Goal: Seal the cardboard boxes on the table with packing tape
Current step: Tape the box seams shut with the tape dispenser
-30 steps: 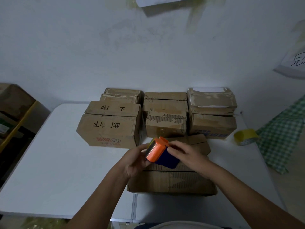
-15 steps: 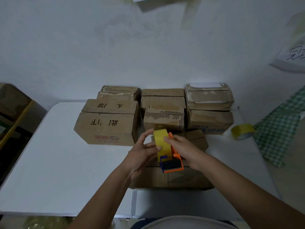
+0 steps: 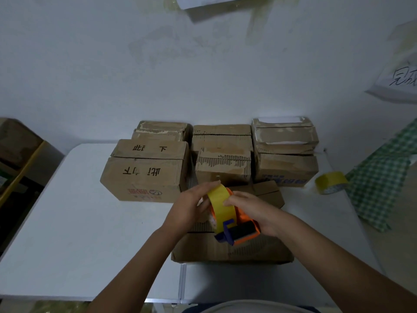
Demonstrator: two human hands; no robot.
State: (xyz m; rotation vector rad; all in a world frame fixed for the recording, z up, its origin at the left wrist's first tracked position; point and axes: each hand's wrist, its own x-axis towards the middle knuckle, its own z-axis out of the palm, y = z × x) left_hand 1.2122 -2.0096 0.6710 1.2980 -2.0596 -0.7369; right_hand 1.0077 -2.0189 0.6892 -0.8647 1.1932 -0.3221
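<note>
I see the white table running from the left edge across to the right, its far edge against the wall. Toward the far left of the row of cartons stands the large printed box, with a smaller worn box behind it at the far edge. Next along is the middle stack of boxes, then the right stack of boxes, all pushed up near the far edge.

Nearer my side, at the near edge around the middle, lies the flat box I am working over. My left hand is raised above it, fingers curled round the left side of the yellow tape roll, thumb side low and fingertips at the top of the roll. The roll sits in the orange and blue tape dispenser, which hangs over the flat box's top. My right hand grips the dispenser from the right, with a fingertip laid on the tape's yellow face. I cannot quite tell whether a loose tape end is lifted; the roll's surface is too blurred.

Further right, near the right edge of the table, a spare tape roll lies well apart from the boxes, just beside a green checked cloth.
</note>
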